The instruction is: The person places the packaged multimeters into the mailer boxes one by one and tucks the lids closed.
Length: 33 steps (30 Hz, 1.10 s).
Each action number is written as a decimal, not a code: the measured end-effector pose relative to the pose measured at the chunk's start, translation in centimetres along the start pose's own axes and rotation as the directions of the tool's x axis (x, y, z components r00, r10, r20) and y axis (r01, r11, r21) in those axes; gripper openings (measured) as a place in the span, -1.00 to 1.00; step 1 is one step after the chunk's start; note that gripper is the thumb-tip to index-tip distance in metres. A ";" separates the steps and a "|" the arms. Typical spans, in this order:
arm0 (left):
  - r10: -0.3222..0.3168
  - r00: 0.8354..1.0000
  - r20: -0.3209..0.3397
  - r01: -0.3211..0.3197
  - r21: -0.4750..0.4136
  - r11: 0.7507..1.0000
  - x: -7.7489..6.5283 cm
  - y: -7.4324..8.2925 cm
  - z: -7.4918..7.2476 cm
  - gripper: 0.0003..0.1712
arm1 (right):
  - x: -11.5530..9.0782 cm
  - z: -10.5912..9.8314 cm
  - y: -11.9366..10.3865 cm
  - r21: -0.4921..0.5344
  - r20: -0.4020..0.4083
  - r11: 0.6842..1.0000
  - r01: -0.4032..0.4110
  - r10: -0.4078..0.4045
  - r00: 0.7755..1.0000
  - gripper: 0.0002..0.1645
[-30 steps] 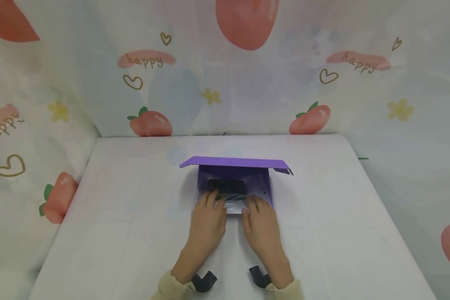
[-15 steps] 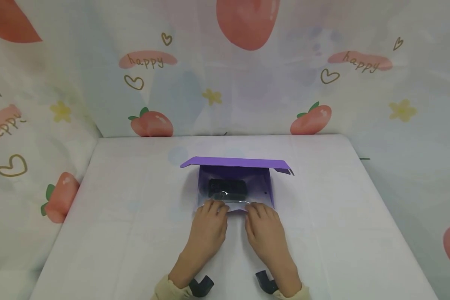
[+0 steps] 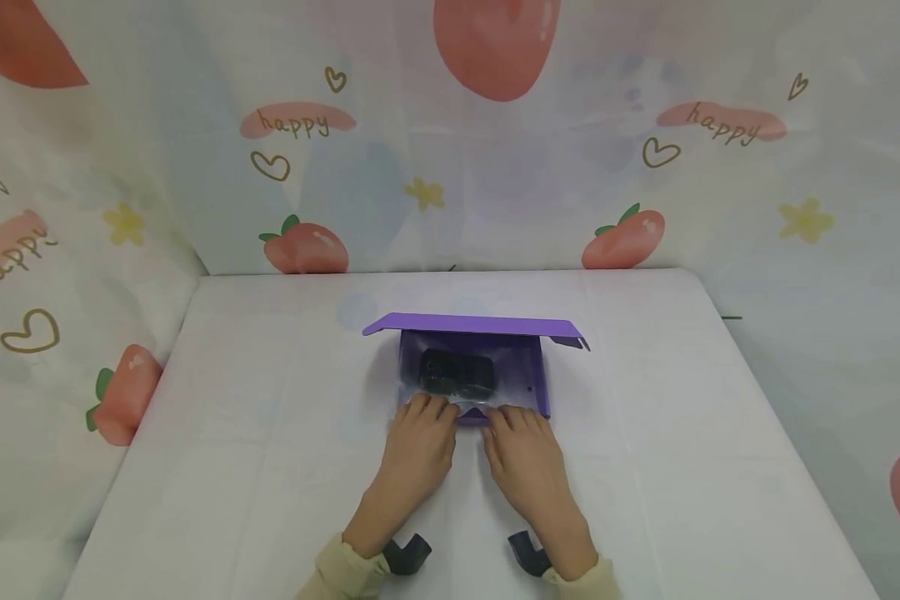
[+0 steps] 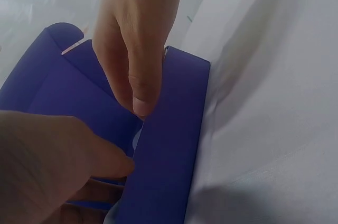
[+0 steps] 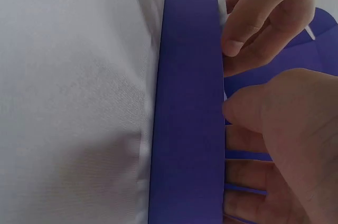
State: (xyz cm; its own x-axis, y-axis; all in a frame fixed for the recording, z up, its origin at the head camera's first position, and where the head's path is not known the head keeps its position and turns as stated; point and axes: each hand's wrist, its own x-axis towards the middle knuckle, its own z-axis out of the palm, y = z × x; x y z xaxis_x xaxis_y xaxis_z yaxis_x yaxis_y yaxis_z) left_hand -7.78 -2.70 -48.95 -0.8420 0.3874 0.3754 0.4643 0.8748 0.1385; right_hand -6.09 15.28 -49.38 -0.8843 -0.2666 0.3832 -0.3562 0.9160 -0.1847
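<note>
A purple cardboard box [image 3: 543, 375] stands on the table with its lid [image 3: 472, 324] raised at the back. Inside lies a black object with rounded corners [image 3: 457, 373], under or within a clear plastic bag [image 3: 462, 403]; its exact kind is unclear. At the box's front edge, my left hand [image 3: 420, 437] and right hand [image 3: 527, 454] reach over the low front wall [image 5: 190, 102] and seem to pinch the bag's near edge. In both wrist views the thumbs lie at the wall's top edge, while the other fingers reach inside, partly hidden.
A white cloth covers the table [image 3: 682, 467]. Behind it and at the sides hangs a patterned backdrop [image 3: 495, 183] with strawberries, hearts and lettering. Dark curved pieces [image 3: 408, 554] sit at both wrists beside the sleeves [image 3: 348, 571].
Both hands have drawn back from inside the box to its front edge, bringing the plastic with them. The bag's edge between them has dropped, and the black object shows more fully.
</note>
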 end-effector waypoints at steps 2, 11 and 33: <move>-0.002 1.000 0.007 0.002 -0.004 1.000 0.1 -0.2 0.0 -0.87 | 0.1 0.1 0.0 -0.012 0.005 1.000 0.004 -0.004 1.000 -0.72; 0.018 0.999 0.036 -0.016 -0.042 0.999 0.8 -0.7 -0.2 -0.90 | 0.9 0.0 -0.1 -0.050 0.034 0.999 -0.017 0.019 0.999 -0.70; -0.155 0.988 -0.001 0.154 -0.072 0.985 2.7 -1.1 1.6 -0.46 | 1.8 -0.1 -0.3 -0.036 0.047 0.996 -0.080 0.082 0.996 -0.62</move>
State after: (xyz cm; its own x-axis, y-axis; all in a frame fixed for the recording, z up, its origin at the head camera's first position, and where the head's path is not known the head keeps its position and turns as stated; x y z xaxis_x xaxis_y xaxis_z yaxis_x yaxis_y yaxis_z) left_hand -11.02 -2.14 -49.58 -0.9034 0.2468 0.3506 0.3472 0.9010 0.2603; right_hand -7.55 14.49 -48.54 -0.9237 -0.2046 0.3238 -0.2731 0.9446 -0.1822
